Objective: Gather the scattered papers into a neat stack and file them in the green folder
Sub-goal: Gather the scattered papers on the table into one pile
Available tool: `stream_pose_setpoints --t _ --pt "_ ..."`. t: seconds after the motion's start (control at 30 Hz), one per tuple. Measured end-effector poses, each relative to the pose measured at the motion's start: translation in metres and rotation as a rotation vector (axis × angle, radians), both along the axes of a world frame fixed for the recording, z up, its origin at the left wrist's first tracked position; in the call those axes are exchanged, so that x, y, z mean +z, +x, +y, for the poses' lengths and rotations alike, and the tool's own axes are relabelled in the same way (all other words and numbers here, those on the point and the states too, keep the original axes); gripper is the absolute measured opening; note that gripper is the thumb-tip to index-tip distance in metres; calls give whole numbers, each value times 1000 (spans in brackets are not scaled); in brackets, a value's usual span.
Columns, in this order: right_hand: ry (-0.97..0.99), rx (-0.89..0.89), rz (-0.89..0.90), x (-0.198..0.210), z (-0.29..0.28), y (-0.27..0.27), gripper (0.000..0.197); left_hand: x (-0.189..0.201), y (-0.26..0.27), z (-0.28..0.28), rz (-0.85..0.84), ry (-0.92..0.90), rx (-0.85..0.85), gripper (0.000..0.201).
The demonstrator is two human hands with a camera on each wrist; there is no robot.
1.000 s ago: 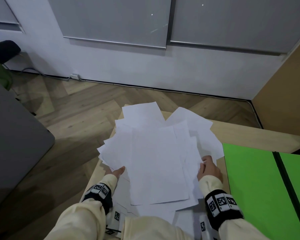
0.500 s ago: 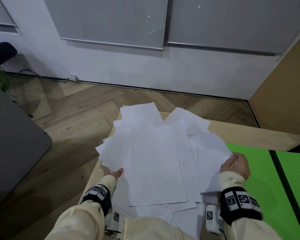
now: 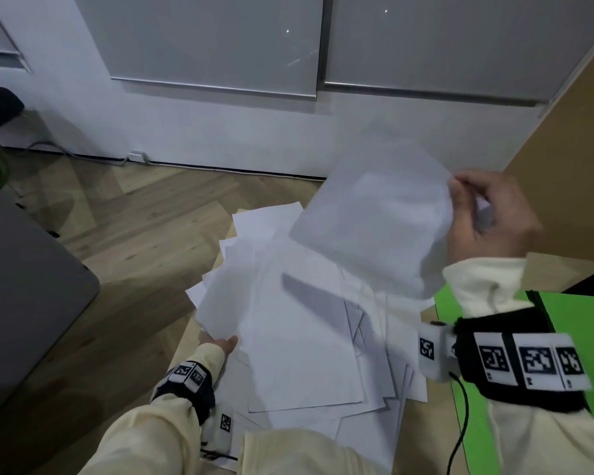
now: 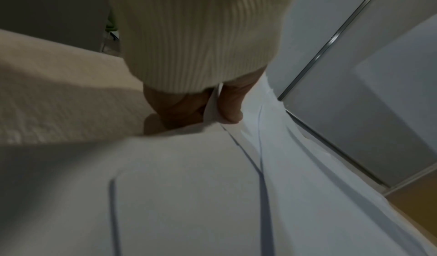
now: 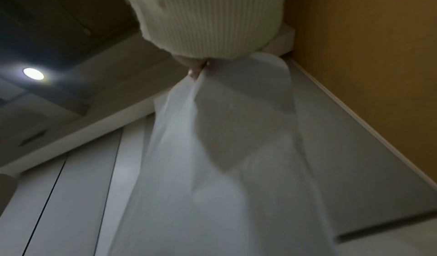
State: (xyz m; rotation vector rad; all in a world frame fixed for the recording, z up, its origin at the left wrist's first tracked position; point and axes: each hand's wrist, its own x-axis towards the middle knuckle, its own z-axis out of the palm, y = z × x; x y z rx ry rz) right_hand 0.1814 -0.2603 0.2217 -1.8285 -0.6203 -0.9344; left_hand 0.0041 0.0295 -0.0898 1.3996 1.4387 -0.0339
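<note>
A loose pile of white papers is spread over the wooden table. My left hand grips the pile's left edge, thumb on top and fingers underneath; in the left wrist view the left hand pinches the paper edge. My right hand is raised above the table and pinches the corner of a lifted sheet, which hangs down to the left. In the right wrist view the lifted sheet trails from the right hand. The open green folder lies at the right, partly behind my right sleeve.
The wooden table ends just left of the pile, with wood flooring beyond. A grey tabletop stands at the left. A tan panel rises at the right, a white wall behind.
My right hand has pulled a sheet off the pile's right side and lifted it up and away. My left hand has stayed on the pile's left edge.
</note>
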Motion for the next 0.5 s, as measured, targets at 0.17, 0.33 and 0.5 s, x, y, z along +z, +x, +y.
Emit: stream_pose_setpoints --t 0.17,0.33,0.5 --pt "-328 197 387 -47 26 35 9 11 1 -5 70 7 -26 92" --pt "-586 234 796 -117 55 45 6 19 -1 -5 44 0 57 92" --pt "-690 205 912 -153 74 38 13 17 1 -10 -156 -112 135 117"
